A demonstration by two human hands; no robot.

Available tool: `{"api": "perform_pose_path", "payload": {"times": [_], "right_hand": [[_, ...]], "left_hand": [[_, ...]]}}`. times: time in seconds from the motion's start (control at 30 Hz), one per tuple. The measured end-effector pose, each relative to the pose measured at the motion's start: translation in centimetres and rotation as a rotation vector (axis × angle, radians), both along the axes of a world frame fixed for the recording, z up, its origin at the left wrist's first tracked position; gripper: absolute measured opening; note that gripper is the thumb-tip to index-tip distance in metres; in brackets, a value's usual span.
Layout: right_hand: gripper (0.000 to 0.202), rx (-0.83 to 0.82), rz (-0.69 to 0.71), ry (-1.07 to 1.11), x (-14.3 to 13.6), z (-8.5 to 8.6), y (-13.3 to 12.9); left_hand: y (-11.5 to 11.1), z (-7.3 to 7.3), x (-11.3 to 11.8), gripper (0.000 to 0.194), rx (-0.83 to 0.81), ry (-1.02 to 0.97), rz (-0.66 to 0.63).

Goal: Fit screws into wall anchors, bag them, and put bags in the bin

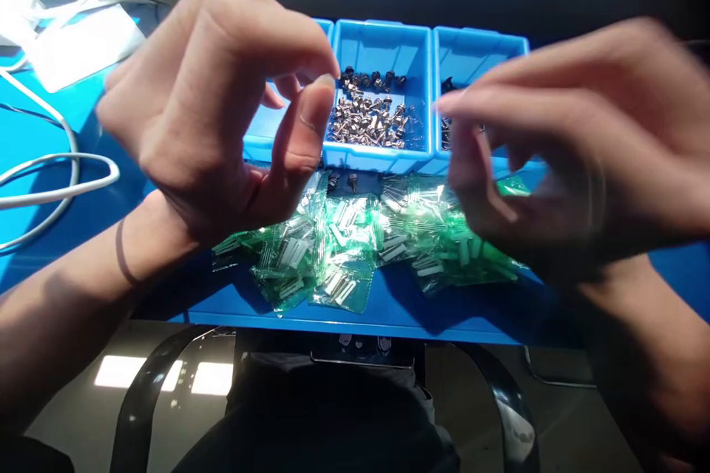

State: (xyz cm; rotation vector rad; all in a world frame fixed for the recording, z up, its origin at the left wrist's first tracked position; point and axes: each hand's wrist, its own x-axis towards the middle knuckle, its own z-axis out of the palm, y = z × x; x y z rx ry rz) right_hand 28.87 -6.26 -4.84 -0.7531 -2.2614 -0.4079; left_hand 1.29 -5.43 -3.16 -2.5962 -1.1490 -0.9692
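My left hand is raised in front of the blue bins, its thumb and index fingertip pressed together. Whatever lies in that pinch, if anything, is too small to make out. On the other side, my right hand is blurred, with thumb and index tip also brought together; its pinch shows nothing I can name. Between the hands stands a blue bin with many small metal screws in it. Below both hands lie clear and green plastic packets holding white and green pieces.
Another blue bin with dark pieces adjoins on the right, partly behind my right hand. A white cable and a white object lie on the left of the blue table. Loose screws sit before the middle bin.
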Motion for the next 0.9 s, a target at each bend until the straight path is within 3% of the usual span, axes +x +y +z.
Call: {"api": "perform_pose_path", "payload": {"times": [0.1, 0.2, 0.3, 0.37, 0.43, 0.53, 0.63, 0.77, 0.9], "right_hand": [[0.035, 0.034, 0.231, -0.214, -2.0, -0.2, -1.6], [0.034, 0.021, 0.216, -0.430, -3.0, -1.0, -2.1], [0.034, -0.017, 0.132, -0.549, -3.3, -1.5, -2.0], [0.031, -0.035, 0.109, -0.561, -3.3, -1.5, -1.9], [0.026, -0.013, 0.081, -0.559, -3.3, -1.4, -1.9], [0.021, 0.072, 0.053, -0.531, -3.1, -1.3, -1.7], [0.021, 0.125, 0.060, -0.412, -2.8, -1.3, -1.7], [0.026, -0.018, 0.142, -0.132, -2.7, -0.9, -2.4], [0.017, -0.141, 0.026, 0.066, -2.7, -0.6, -3.0]], "left_hand": [[0.0, -0.8, 0.6, 0.044, 0.122, -0.097, 0.135], [0.0, -1.9, 0.5, 0.047, 0.117, -0.110, 0.147], [0.6, -2.6, -0.4, 0.049, 0.170, -0.019, 0.028], [1.5, -3.1, -1.0, 0.060, 0.206, 0.048, -0.097], [2.5, -3.4, -1.2, 0.071, 0.203, 0.059, -0.145], [3.2, -3.7, -0.8, 0.070, 0.152, 0.052, -0.095], [2.7, -3.5, -0.2, 0.054, 0.113, 0.097, -0.036], [1.6, -2.7, -0.1, 0.027, 0.111, 0.178, -0.002], [1.4, -2.4, -0.1, 0.018, 0.142, 0.184, 0.002]]}}
